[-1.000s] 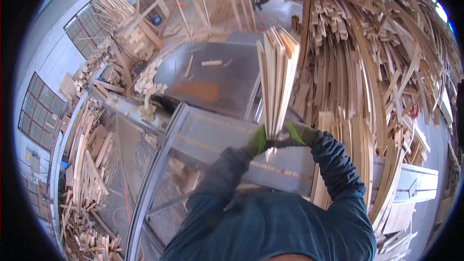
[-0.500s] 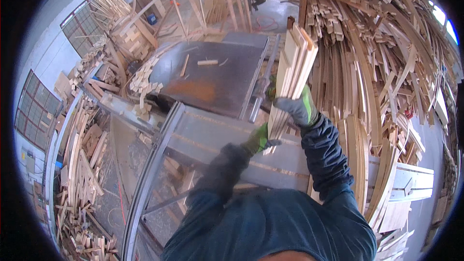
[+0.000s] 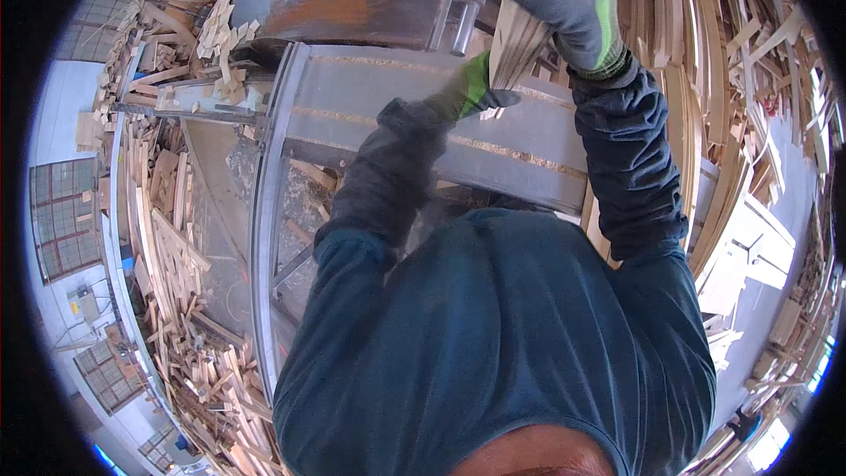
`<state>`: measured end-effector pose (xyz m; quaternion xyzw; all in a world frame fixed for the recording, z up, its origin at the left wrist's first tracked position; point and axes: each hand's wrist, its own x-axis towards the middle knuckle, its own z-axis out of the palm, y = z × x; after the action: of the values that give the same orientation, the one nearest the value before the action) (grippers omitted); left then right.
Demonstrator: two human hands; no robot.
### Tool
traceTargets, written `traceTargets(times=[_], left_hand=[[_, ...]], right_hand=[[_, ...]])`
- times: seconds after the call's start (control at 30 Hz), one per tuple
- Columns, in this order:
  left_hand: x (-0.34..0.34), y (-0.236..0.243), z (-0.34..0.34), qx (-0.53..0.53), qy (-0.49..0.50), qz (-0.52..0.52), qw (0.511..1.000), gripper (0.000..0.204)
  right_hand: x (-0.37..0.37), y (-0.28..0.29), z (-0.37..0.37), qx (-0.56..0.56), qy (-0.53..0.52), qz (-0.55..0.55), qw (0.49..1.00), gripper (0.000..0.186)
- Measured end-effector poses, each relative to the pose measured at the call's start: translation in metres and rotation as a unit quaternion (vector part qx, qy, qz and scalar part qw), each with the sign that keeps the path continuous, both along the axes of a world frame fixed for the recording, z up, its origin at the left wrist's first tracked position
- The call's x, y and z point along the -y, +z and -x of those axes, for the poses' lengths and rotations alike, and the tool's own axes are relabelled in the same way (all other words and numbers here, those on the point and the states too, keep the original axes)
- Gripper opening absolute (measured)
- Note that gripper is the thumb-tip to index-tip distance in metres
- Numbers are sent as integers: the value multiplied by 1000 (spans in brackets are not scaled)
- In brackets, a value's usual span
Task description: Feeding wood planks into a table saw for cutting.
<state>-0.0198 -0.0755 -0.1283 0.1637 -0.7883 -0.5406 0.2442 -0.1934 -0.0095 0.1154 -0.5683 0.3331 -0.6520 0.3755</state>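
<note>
At one o'clock the right hand (image 3: 573,22) clasps slats (image 3: 520,40); the left hand (image 3: 473,88) is at their near ends, grip unclear.

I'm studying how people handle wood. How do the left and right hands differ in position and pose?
Position: the right hand is farther up the bundle of wooden slats in the picture; the left hand is at its lower end.
Pose: the right hand wraps across the bundle; the left hand is partly hidden behind it, so its grip is unclear.
Both are gloved in grey and green.
</note>
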Motion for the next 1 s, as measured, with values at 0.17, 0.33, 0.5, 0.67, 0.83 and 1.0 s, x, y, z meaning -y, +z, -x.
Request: traceTargets(times=[0.17,0.33,0.5,0.67,0.83,1.0], left_hand=[[-12,-5,9,-43,8,-67,997,76],[-2,17,3,56,-36,21,998,87],[-2,-14,-1,-26,-29,3,999,84],[4,-34,-18,69,-15,78,994,88],[17,-25,-7,-35,-35,52,997,89],[22,-36,-12,13,-17,-23,999,90]], right_hand=[[-9,-1,5,15,-20,0,1000,50],[-11,2,2,-46,-57,-7,997,51],[-7,4,-13,-48,-79,-2,996,55],[-8,1,-38,-6,-88,40,995,57],[12,-9,-17,305,85,-200,927,65],[19,-11,-27,-30,-33,82,996,43]])
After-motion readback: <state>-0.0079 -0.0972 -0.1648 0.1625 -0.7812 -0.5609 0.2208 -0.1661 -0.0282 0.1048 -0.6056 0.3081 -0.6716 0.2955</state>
